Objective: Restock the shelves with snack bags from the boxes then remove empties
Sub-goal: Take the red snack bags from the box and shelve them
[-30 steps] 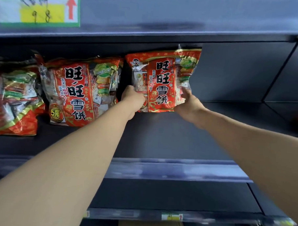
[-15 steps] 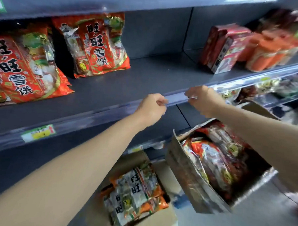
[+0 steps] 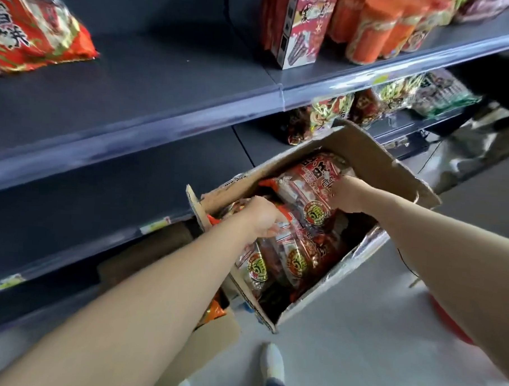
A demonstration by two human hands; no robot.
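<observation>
The left hand's fingers (image 3: 272, 230) curl down over the top edge of a red snack bag (image 3: 288, 252) that stands near the front of the open cardboard box (image 3: 365, 157), and they look closed on it. The left hand (image 3: 261, 216) sits at the box's near-left corner, its bare forearm running back toward the lower left. The right hand (image 3: 346, 194) reaches in from the box's right side and presses against a second red bag (image 3: 306, 189) lying higher up, toward the back wall of the box; its fingers are hidden behind the bag and the hand itself, so I cannot tell whether they grip it or only rest on it.

More red bags fill the box beneath these two (each shows a round yellow-green badge). The box is tilted, with its flaps up, over pale floor (image 3: 357, 357), just in front of the dark shelves (image 3: 135, 100). Left of the box and lower, a second carton (image 3: 212, 337) stands on the floor. Above the box, the shelf holds one large red snack bag (image 3: 36, 28) at far left, and red cartons (image 3: 295, 28) and orange packs (image 3: 371, 31) to the right. Below the box, a shoe (image 3: 273, 366) shows on the floor
</observation>
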